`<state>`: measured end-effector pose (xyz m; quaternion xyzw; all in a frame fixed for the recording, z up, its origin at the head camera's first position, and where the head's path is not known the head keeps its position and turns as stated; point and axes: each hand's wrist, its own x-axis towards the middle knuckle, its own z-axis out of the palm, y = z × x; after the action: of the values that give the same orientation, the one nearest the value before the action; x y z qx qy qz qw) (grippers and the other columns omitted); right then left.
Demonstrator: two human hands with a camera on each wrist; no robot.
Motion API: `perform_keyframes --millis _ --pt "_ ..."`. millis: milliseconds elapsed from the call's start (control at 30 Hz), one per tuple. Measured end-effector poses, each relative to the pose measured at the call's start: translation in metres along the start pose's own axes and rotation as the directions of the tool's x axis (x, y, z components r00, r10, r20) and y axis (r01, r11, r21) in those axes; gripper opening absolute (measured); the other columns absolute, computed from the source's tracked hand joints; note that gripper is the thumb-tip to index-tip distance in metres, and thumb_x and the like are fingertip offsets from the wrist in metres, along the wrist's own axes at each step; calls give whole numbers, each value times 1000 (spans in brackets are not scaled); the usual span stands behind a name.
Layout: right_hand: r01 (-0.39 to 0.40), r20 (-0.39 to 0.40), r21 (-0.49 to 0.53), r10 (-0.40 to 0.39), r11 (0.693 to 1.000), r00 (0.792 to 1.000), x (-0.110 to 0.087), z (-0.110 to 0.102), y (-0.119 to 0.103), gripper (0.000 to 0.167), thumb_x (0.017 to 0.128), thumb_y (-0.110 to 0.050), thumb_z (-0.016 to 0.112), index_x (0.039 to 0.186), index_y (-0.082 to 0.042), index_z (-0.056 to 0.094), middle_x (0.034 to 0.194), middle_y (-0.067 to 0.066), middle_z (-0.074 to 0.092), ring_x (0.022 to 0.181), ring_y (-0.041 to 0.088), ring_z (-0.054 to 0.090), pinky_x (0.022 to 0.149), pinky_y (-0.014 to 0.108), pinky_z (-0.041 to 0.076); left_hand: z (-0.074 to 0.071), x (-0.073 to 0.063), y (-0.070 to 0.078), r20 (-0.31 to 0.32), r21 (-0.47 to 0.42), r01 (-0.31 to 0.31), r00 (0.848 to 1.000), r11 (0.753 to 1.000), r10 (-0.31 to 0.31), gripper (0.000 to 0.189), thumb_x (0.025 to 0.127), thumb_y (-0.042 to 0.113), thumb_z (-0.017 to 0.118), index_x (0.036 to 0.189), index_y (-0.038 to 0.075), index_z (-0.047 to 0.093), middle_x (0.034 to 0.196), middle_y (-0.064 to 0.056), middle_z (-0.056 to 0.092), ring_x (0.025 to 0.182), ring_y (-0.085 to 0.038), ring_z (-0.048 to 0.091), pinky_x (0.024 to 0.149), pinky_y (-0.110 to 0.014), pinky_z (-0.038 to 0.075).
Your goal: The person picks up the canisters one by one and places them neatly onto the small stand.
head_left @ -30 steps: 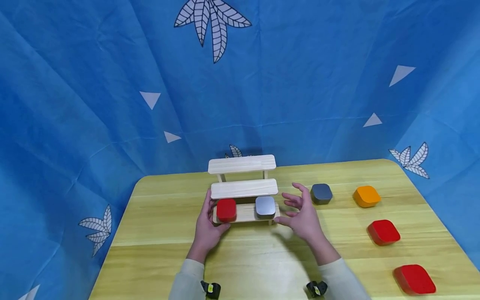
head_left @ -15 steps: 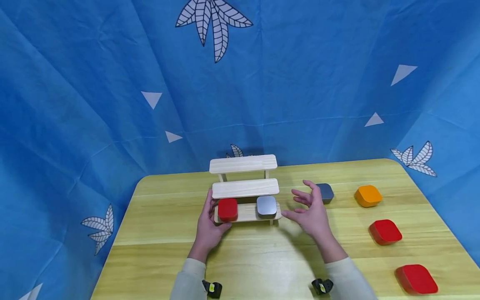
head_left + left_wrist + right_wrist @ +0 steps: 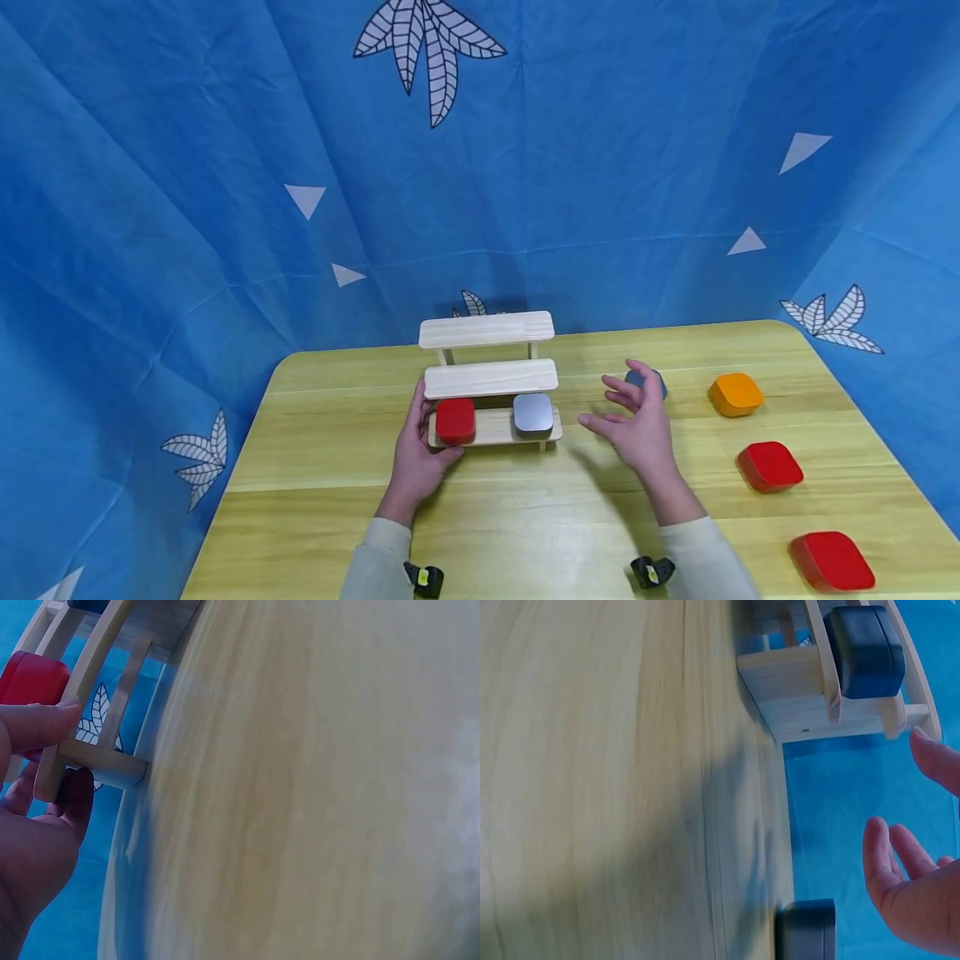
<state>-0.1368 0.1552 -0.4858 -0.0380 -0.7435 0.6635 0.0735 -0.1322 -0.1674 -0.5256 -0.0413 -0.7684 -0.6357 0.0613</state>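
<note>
A three-tier wooden shelf point(image 3: 491, 379) stands at the table's back. On its lowest tier sit a red rounded-square box point(image 3: 455, 420) at left and a silver-grey one point(image 3: 533, 416) at right, which looks dark in the right wrist view. My left hand point(image 3: 416, 467) grips the left end of the lowest tier; in the left wrist view the thumb point(image 3: 45, 724) lies along the board beside the red box, with fingers under it. My right hand point(image 3: 645, 433), fingers spread and holding nothing, hovers right of the shelf, partly covering a blue-grey box point(image 3: 660, 382).
Along the right side of the wooden table point(image 3: 322, 467) lie an orange box point(image 3: 736, 394), a red box point(image 3: 770, 466) and another red box point(image 3: 832, 561) nearer the front. A blue patterned cloth point(image 3: 615, 167) hangs behind the table.
My right hand has moved right, away from the silver-grey box and the shelf's end, and now covers part of the blue-grey box. The left hand keeps its hold on the shelf.
</note>
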Motion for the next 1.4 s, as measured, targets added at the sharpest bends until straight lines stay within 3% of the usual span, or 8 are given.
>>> perform_keyframes --millis 500,667,933,1400 --pt "-42 -75 -52 38 998 996 4 -18 2 109 71 1 89 154 -22 22 139 13 55 119 32 53 75 19 56 0 -3 0 9 -11 -1 1000 1000 2 122 69 -26 74 162 24 13 145 -7 45 138 -24 37 110 -29 32" --pt "-46 -109 -45 41 998 993 7 -24 3 110 70 2 90 154 -21 22 138 13 57 117 32 54 74 20 56 0 -3 1 13 -15 8 1000 1000 -8 124 69 -27 74 162 29 14 146 -7 44 138 -23 36 111 -30 31" --pt "-67 -137 -60 58 996 989 10 -34 4 109 72 -2 90 154 -20 21 138 15 56 117 30 53 73 19 56 0 -2 2 5 -6 14 1000 1000 -14 121 69 -25 75 162 20 14 145 -5 45 137 -22 38 109 -27 33" --pt "-122 -218 -120 93 985 971 16 -48 5 108 73 -12 91 155 -23 21 141 10 54 117 27 53 75 16 52 0 -1 3 2 0 -8 1000 1000 8 121 69 -26 75 162 24 15 144 -8 46 137 -25 38 112 -32 30"
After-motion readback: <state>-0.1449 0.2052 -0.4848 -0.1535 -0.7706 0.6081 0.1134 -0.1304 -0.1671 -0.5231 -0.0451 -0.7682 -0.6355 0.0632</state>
